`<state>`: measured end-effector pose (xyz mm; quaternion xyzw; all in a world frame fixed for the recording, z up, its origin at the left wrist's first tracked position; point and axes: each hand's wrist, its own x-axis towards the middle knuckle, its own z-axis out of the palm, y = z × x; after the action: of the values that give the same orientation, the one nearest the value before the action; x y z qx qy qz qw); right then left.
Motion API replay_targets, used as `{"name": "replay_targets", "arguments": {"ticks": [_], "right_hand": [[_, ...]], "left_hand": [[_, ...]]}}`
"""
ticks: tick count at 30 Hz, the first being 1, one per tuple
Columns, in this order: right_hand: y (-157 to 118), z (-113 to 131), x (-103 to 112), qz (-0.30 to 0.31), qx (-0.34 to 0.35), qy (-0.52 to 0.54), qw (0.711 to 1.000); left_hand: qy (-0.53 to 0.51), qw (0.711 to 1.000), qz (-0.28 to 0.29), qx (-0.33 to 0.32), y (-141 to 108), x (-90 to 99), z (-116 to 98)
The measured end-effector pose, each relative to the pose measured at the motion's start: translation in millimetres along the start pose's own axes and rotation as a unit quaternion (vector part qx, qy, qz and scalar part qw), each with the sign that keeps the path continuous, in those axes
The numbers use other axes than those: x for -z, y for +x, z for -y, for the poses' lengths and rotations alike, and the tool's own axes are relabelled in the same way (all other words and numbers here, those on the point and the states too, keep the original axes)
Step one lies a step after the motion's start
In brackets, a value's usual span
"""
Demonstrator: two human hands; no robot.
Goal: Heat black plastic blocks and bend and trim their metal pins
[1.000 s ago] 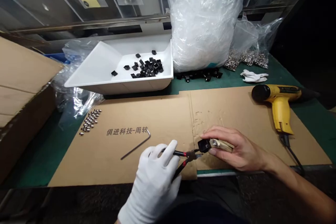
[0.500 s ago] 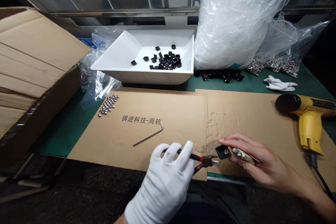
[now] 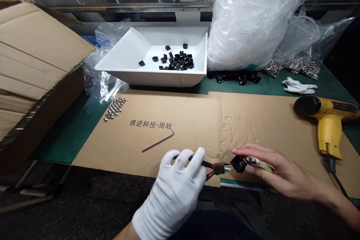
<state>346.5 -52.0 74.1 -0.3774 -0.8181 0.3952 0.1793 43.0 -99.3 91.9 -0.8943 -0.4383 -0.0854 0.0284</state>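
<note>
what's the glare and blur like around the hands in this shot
Head view: the gloved hand, pliers and bare hand look fairly sharp, without obvious motion blur. Head view: glare sits on the plastic bag, and the black part is dark enough to hide its detail.

White on the left-hand glove (image 3: 171, 191), red and black on the pliers (image 3: 203, 164), black on the small block (image 3: 238, 164), yellow with a black nozzle on the heat gun (image 3: 327, 118), plain green on the bench mat (image 3: 56, 146), tan on the cardboard sheet (image 3: 267, 131).
</note>
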Motion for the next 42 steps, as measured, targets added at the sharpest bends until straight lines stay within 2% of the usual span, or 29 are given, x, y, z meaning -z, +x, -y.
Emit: {"name": "replay_targets", "arguments": {"ticks": [8, 12, 17, 20, 23, 27, 29, 31, 32, 34, 35, 37, 38, 42], "right_hand": [[0, -1, 2, 0.038, -0.089, 0.066, 0.993], [-2, -2, 2, 0.061, -0.104, 0.108, 0.987], [6, 5, -1, 0.09, -0.143, 0.183, 0.969], [10, 4, -6, 0.109, -0.177, 0.234, 0.95], [13, 0, -13, 0.107, -0.195, 0.281, 0.934], [17, -1, -22, 0.106, -0.206, 0.342, 0.911], [21, 2, -24, 0.105, -0.21, 0.355, 0.905], [26, 3, -24, 0.097, -0.203, 0.332, 0.916], [28, 2, -23, 0.08, -0.197, 0.286, 0.934], [30, -2, -22, 0.012, -0.192, 0.131, 0.972], [31, -5, -21, -0.034, -0.196, 0.045, 0.979], [34, -13, -23, -0.115, -0.205, -0.082, 0.969], [36, -16, -24, -0.14, -0.206, -0.113, 0.962], [43, -24, -31, -0.164, -0.154, -0.168, 0.96]], "left_hand": [[-0.022, 1.0, 0.015, -0.01, 0, -3.7, -2], [-0.053, 0.998, 0.033, 0.004, 4, -1.8, -3], [-0.117, 0.986, 0.121, 0.002, 12, -1.6, -7], [-0.15, 0.978, 0.146, 0.018, 12, -10.4, -7], [-0.196, 0.971, 0.13, 0.049, 2, -28.5, -5], [-0.253, 0.961, 0.045, 0.107, -17, -54.6, -7], [-0.265, 0.956, 0.034, 0.118, -22, -62.6, -7], [-0.284, 0.95, 0.039, 0.123, -22, -65.9, -6], [-0.299, 0.945, 0.042, 0.128, -21, -66.0, -4], [-0.329, 0.933, 0.037, 0.141, -17, -64.2, -1], [-0.34, 0.928, 0.029, 0.151, -15, -62.5, 0], [-0.358, 0.917, 0.014, 0.174, -11, -58.4, 3], [-0.367, 0.911, 0.009, 0.185, -9, -56.4, 4], [-0.408, 0.889, -0.006, 0.206, -1, -51.4, 7]]}}
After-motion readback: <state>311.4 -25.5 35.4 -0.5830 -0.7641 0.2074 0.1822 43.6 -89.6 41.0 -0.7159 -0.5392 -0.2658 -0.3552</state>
